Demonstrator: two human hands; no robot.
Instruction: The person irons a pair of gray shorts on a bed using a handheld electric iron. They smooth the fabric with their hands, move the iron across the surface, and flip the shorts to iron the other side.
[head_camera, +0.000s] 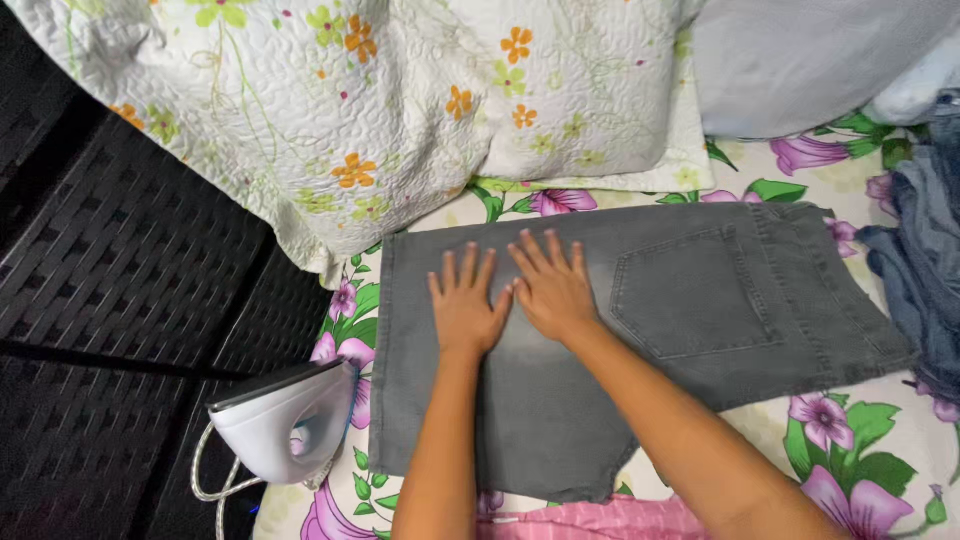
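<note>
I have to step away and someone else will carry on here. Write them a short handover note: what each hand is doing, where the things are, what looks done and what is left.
Left hand: open, flat, palm down on the grey denim shorts.
Right hand: open, flat beside the left, thumbs almost touching, pressing the same cloth.
Shorts: spread back-pocket side up on the flowered sheet, waistband to the right.
Iron: standing at the bed's left edge, cord hanging down, untouched.
Nearby: quilted pillow above, a heap of blue jeans at right.
Done: the shorts lie flat, mostly smooth.
Left: probably ironing; the heap looks unhandled.
</note>
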